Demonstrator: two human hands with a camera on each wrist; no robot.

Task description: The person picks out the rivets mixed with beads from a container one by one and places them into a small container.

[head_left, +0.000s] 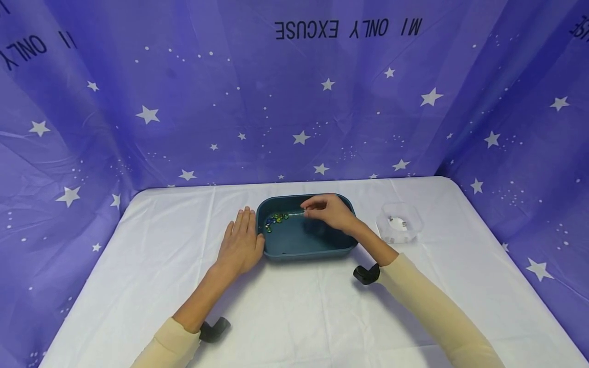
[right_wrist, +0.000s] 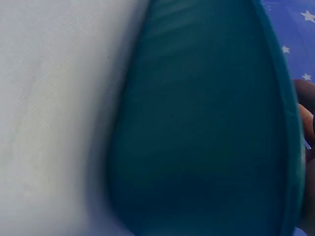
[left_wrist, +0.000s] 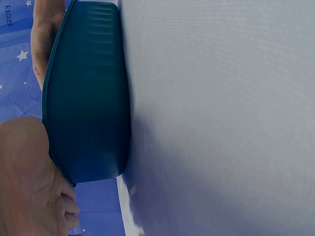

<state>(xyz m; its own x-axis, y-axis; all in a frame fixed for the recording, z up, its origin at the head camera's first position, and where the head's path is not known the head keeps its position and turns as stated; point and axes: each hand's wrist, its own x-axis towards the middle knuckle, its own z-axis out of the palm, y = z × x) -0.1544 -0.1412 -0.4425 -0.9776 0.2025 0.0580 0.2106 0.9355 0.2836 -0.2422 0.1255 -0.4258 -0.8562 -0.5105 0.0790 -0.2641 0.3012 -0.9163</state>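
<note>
Step in hand, my read: picking or placing the glass marbles (head_left: 278,219) one at a time. Right hand (head_left: 333,212) did the fine work over the teal tray (head_left: 303,257); left hand (head_left: 239,246) probably steadied it. Next move likely called for a controlled fingertip pinch or release, tray kept from sliding.

Near to far. Cream sleeves ran in from the near edge, left (head_left: 172,345) and right (head_left: 437,309), a dark wrist camera on each arm: left (head_left: 214,329), right (head_left: 366,274).

Left grip: spread, nothing held. Palm down just left of the tray, fingers pointing far, thumb side touching the tray's left end.

Right grip: forearm crossed the right end of the tray, hand over its right half, fingers bent, pointing left, tips close to the thumb near the far side. Looked like a pinch, but couldn't tell if a marble was in it; right wrist view mostly tray wall.

Tray sat on the white-clothed counter (head_left: 294,306), long side to the person. Marbles, green and blue, bunched inside at the left, toward the far side. Clear plastic tub (head_left: 400,238) stood right of the tray, apart from it, a few small pieces inside, too small to identify.

Behind: purple star-print curtain (head_left: 294,112).
</note>
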